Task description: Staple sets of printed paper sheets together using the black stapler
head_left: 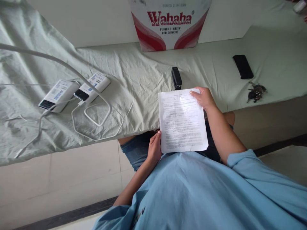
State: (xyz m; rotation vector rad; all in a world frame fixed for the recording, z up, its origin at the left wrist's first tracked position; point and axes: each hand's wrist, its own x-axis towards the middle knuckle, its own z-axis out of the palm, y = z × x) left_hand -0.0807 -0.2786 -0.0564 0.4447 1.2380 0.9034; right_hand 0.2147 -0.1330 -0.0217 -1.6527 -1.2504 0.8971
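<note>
A printed sheet of paper (183,124) is held upright in front of my body, over my lap and the near edge of the table; whether it is one sheet or several I cannot tell. My left hand (154,147) grips its lower left edge, thumb along the side. At the upper right corner, my right hand (205,98) pinches it with the thumb on the front and the fingers behind, hidden. Just beyond the paper's top edge stands a black stapler (177,78), touched by neither hand.
A pale green cloth (129,70) covers the table. Two white power banks (59,94) with looping white cables (98,123) lie at the left. A Wahaha carton (170,28) stands at the back. On the right are a black phone (243,66) and a bunch of keys (257,92).
</note>
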